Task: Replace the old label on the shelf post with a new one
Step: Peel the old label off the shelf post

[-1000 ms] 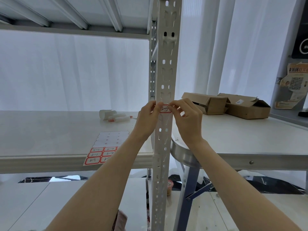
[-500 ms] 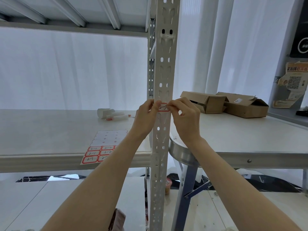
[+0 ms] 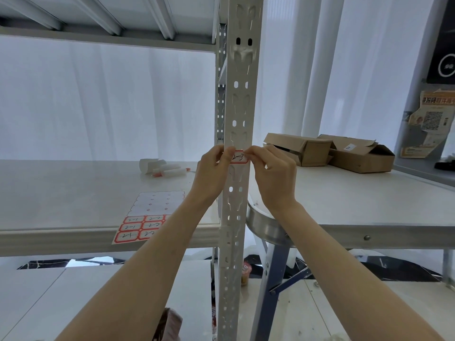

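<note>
Little is changing since a moment ago: both hands are staying at the label [image 3: 238, 158], left hand [image 3: 212, 173] pinching its left end, right hand [image 3: 275, 177] pinching its right, against the shelf post [image 3: 237, 193]. Being thin, floppy sticker paper, it probably wants edge-holding. Farther left, the sticker sheet [image 3: 150, 212] is lying on the shelf [image 3: 61, 193].

Shelf post [image 3: 237, 193] stands dead centre, splitting left and right approach. Shelf [image 3: 73, 188] left: open middle, label sheet [image 3: 145, 220] at front edge, glue tubes [image 3: 167, 169] behind. Cardboard boxes [image 3: 327, 152] block table [image 3: 357, 200] far right.
</note>
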